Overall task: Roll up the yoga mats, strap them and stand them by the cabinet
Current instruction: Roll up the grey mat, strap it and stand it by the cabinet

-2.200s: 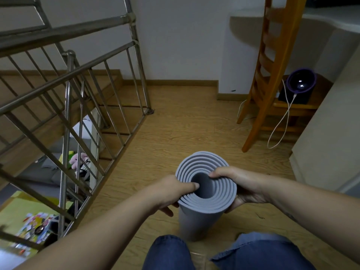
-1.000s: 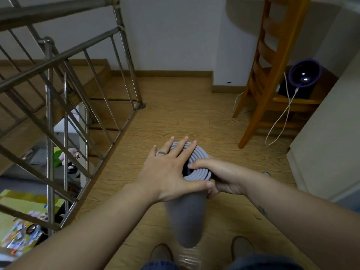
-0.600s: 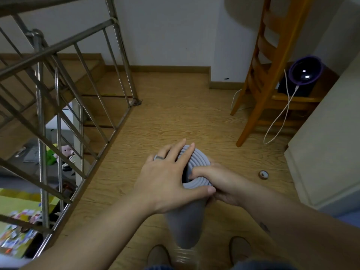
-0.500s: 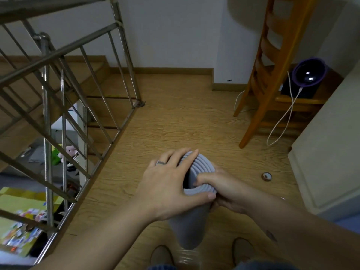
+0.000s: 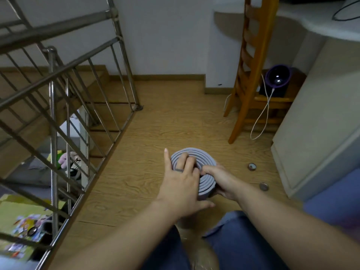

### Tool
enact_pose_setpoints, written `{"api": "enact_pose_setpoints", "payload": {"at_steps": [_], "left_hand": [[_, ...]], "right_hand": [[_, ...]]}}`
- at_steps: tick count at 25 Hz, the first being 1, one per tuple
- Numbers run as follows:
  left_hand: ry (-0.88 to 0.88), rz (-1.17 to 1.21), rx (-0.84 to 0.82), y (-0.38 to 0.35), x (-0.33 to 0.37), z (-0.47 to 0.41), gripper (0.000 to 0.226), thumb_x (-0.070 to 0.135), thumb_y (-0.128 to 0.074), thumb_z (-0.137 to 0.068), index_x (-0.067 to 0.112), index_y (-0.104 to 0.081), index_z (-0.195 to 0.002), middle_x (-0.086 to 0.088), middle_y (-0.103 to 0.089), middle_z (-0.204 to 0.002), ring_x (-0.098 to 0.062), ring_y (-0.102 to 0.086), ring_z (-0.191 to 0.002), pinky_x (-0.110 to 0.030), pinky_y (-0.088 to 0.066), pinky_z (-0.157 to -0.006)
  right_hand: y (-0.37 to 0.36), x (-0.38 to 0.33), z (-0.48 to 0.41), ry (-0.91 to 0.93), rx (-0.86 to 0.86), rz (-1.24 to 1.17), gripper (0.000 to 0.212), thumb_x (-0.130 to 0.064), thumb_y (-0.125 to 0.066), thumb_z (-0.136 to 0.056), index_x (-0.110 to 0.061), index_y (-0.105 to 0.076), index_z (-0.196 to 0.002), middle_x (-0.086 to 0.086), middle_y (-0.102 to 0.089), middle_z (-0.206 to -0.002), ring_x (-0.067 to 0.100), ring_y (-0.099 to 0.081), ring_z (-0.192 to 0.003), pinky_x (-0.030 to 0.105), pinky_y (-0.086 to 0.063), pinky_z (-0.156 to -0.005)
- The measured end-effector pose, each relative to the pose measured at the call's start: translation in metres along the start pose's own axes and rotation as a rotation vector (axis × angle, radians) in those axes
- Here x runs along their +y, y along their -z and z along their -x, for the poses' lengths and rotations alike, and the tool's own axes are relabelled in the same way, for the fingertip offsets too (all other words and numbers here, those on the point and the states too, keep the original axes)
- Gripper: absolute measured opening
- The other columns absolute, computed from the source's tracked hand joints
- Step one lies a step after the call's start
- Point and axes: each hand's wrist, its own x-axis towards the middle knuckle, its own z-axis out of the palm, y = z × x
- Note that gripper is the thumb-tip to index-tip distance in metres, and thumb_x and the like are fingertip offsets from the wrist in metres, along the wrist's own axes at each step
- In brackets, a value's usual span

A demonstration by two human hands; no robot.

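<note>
A grey yoga mat point(image 5: 203, 155) stands rolled up on end on the wooden floor in front of my knees, its spiral end facing up. My left hand point(image 5: 181, 185) lies over the top of the roll, the middle fingers curled into the spiral's centre and the index finger straight along the outer left edge. My right hand point(image 5: 224, 180) grips the roll's right side, its thumb on the spiral's layers. No strap is visible on the roll. The white cabinet point(image 5: 321, 123) stands to the right.
A steel stair railing point(image 5: 78, 117) borders the floor on the left, with a drop behind it. A wooden chair point(image 5: 251, 75) with a purple round device point(image 5: 278, 76) and white cable stands at the back right. Two small round objects point(image 5: 252, 167) lie near the cabinet.
My left hand was pressing flat on the roll's top; its fingers now curl into the centre. The right hand has kept its grip. The view has dropped lower, with my knees in sight.
</note>
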Motion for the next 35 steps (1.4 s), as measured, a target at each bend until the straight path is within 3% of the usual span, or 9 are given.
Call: {"api": "enact_pose_setpoints", "payload": {"at_steps": [4,9,14,19,22,24,26,31,35], "left_hand": [[0.15,0.108,0.037,-0.005,0.041,0.023,0.065,0.061,-0.048,-0.087,0.014,-0.05,-0.131,-0.004,-0.037,-0.135,-0.028,-0.016,-0.14,-0.069,0.008,-0.106],[-0.231,0.113,-0.106,0.006,0.016,0.037,0.049,0.041,-0.049,-0.094,0.02,-0.043,-0.137,0.004,-0.037,-0.143,-0.021,0.001,-0.145,-0.067,0.013,-0.106],[-0.469,0.016,-0.091,0.015,0.01,0.053,0.04,0.026,-0.047,-0.097,0.026,-0.045,-0.137,0.008,-0.03,-0.15,-0.022,0.004,-0.146,-0.061,0.011,-0.113],[-0.573,-0.007,-0.106,0.024,0.01,0.041,0.046,0.009,-0.046,-0.097,0.025,-0.041,-0.14,0.006,-0.028,-0.153,-0.02,0.004,-0.147,-0.044,0.005,-0.117],[-0.557,0.01,-0.101,0.028,0.015,0.031,0.054,-0.002,-0.042,-0.094,0.021,-0.038,-0.143,0.004,-0.027,-0.154,-0.017,0.007,-0.147,-0.032,0.003,-0.116],[-0.566,0.026,-0.083,0.029,0.015,0.022,0.05,0.002,-0.043,-0.096,0.021,-0.039,-0.142,0.003,-0.025,-0.155,-0.017,0.007,-0.147,-0.026,0.004,-0.112],[-0.569,-0.002,-0.064,0.026,0.019,0.011,0.047,0.008,-0.044,-0.097,0.022,-0.038,-0.142,0.003,-0.022,-0.156,-0.019,0.006,-0.147,-0.028,0.003,-0.114],[-0.294,0.03,-0.104,0.013,0.058,0.004,0.072,0.02,-0.046,-0.095,0.012,-0.003,-0.152,-0.004,-0.008,-0.159,-0.023,0.012,-0.147,-0.047,0.002,-0.118],[-0.128,0.238,-0.056,0.002,0.086,-0.016,0.085,0.045,-0.05,-0.093,0.016,0.003,-0.152,-0.003,-0.017,-0.157,-0.022,0.01,-0.147,-0.05,-0.007,-0.118]], "right_hand": [[0.005,0.017,0.024,0.006,0.069,0.006,0.064,-0.026,-0.064,-0.051,-0.025,-0.056,-0.115,0.012,-0.064,-0.091,0.031,-0.062,-0.083,0.039,-0.048,-0.063],[0.03,0.019,0.063,0.058,0.05,0.171,0.035,-0.03,-0.066,-0.082,-0.034,-0.055,-0.115,0.001,-0.061,-0.11,0.02,-0.056,-0.105,0.047,-0.048,-0.092],[0.066,0.007,0.104,0.128,-0.036,0.545,0.028,-0.022,-0.048,-0.094,-0.026,-0.054,-0.121,-0.001,-0.061,-0.114,0.017,-0.059,-0.103,0.037,-0.053,-0.086],[0.082,0.039,0.123,0.392,0.195,1.123,0.036,-0.023,-0.072,-0.079,-0.041,-0.043,-0.091,-0.017,-0.057,-0.095,0.005,-0.058,-0.085,0.023,-0.051,-0.073],[0.082,0.046,0.125,0.53,0.382,1.266,0.062,-0.039,-0.076,-0.075,-0.037,-0.038,-0.124,-0.012,-0.046,-0.123,0.009,-0.052,-0.109,0.031,-0.05,-0.092],[0.087,0.043,0.12,0.839,0.379,1.511,0.085,-0.04,-0.08,-0.069,-0.03,-0.035,-0.14,0.0,-0.043,-0.139,0.02,-0.047,-0.126,0.036,-0.041,-0.102],[0.092,0.034,0.117,1.016,0.246,1.733,0.075,-0.04,-0.081,-0.066,-0.025,-0.05,-0.132,0.001,-0.053,-0.136,0.024,-0.048,-0.128,0.041,-0.041,-0.103],[0.099,0.026,0.1,0.779,0.228,1.555,0.061,-0.039,-0.062,-0.088,-0.026,-0.038,-0.143,-0.007,-0.036,-0.148,0.016,-0.012,-0.145,0.037,-0.027,-0.114],[0.105,0.038,0.089,0.759,0.311,1.395,0.064,-0.04,-0.062,-0.088,-0.026,-0.036,-0.144,-0.01,-0.031,-0.151,0.011,-0.011,-0.144,0.038,-0.032,-0.113]]}}
